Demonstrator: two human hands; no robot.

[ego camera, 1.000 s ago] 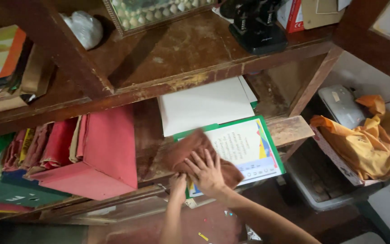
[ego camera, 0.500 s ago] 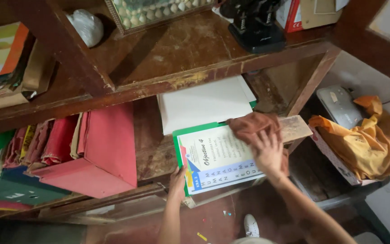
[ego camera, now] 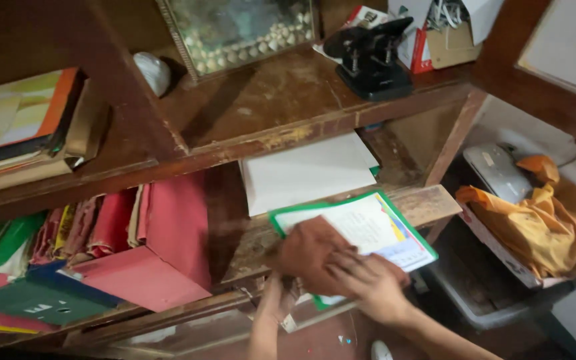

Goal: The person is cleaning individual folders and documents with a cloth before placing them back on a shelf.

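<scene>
Two shelves of worn brown wood fill our view, and on the lower one a green-edged booklet lies flat with its long axis slanting from the front lip up toward the right post. Our right hand presses a brown rag flat onto the booklet's near left corner, fingers spread over the cloth rather than clenched; the booklet's bare part lies up and to the right of that hand. Our left hand sits lower at the shelf's front edge, nearer the booklet's near corner; we cannot tell whether it grasps anything. Behind the booklet lie white sheets. Left of them stand red folders, with green ones farther left. Right, an orange bag slumps in a bin. Above sit a black punch and a red-and-white box.
</scene>
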